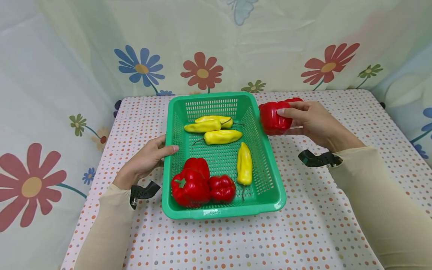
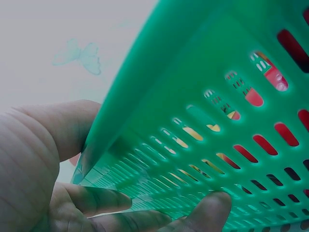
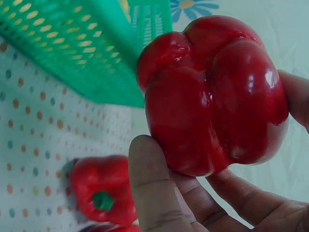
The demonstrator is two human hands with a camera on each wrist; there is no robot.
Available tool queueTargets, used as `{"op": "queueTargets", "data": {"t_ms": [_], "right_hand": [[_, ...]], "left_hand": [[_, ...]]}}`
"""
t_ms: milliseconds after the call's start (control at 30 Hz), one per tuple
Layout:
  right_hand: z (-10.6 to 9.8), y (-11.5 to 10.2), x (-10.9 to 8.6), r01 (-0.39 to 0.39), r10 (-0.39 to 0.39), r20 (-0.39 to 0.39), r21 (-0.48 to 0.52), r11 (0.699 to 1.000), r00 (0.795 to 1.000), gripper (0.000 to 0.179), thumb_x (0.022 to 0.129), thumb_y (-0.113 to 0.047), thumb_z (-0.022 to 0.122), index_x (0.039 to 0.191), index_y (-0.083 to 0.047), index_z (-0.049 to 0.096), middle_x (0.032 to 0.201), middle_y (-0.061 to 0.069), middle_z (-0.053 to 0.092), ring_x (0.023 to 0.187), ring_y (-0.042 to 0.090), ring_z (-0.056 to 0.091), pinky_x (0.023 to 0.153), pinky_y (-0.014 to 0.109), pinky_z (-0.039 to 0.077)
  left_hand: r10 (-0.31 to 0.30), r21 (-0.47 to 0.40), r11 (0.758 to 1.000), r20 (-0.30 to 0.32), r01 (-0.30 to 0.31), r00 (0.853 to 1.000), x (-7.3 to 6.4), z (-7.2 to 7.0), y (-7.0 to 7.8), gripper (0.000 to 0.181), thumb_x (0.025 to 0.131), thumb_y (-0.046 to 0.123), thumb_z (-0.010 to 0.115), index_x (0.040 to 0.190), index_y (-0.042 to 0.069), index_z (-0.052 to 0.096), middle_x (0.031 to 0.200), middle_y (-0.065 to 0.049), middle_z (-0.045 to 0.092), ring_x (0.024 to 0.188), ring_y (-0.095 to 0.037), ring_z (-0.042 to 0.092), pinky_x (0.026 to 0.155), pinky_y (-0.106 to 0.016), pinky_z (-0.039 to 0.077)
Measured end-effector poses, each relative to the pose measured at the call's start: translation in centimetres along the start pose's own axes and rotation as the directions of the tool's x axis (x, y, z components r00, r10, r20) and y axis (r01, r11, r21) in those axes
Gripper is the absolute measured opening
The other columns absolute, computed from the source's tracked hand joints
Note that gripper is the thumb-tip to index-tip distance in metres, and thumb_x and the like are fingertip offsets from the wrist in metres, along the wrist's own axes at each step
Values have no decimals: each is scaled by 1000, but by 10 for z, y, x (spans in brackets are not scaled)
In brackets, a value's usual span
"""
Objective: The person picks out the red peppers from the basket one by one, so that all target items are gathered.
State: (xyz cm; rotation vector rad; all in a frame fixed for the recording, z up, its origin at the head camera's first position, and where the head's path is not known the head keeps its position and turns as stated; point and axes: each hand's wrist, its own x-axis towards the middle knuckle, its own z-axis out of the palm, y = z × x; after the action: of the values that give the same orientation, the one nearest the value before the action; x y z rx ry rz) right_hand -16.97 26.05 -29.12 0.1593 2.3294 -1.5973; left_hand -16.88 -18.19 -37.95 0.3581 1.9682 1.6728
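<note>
My left hand (image 1: 149,155) grips the left rim of a green plastic basket (image 1: 279,176), its thumb over the edge and its fingers spread against the outer wall, as the left wrist view shows. Beside the basket's right rim, my right hand (image 1: 312,122) holds a red bell pepper (image 1: 274,117) between thumb and fingers, raised above the table. Its lobed bottom faces the right wrist camera. Inside the basket, several long yellow peppers (image 1: 222,137) lie toward the back and right. Red bell peppers (image 1: 191,187) cluster in its front left corner.
More red bell peppers are on the table to the right of the basket, one with a green stem (image 3: 102,199), mostly hidden behind my right hand in the head view. A dotted cloth (image 1: 216,247) covers the table. A flowered curtain (image 1: 270,48) hangs behind it.
</note>
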Motion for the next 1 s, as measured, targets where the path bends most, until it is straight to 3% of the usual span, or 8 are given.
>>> {"op": "queueTargets", "data": {"t_ms": [533,767,1000], "right_hand": [[-14,49,13,-99,99,-10,7,995,995,93,99,-49,68,165,-5,21,153,9,40,129,31,49,93,26,60],[-10,60,16,-128,128,8,14,992,992,89,99,-47,68,164,-5,24,150,7,41,131,34,47,95,28,60],[-8,70,21,-137,136,27,15,990,990,91,100,-49,67,165,-3,22,160,16,35,133,36,47,97,31,60]], "left_hand": [[6,-4,1000,-3,-6,1000,-1,1,1,59,108,20,56,159,0,35,141,-32,56,109,-40,73,85,-50,64],[10,1,1000,-1,-10,1000,-1,0,0,59,108,20,55,159,0,35,142,-32,56,106,-39,74,84,-50,65],[10,1,1000,-3,-10,1000,-2,0,0,59,108,20,56,159,0,34,143,-32,55,108,-41,73,84,-50,64]]}}
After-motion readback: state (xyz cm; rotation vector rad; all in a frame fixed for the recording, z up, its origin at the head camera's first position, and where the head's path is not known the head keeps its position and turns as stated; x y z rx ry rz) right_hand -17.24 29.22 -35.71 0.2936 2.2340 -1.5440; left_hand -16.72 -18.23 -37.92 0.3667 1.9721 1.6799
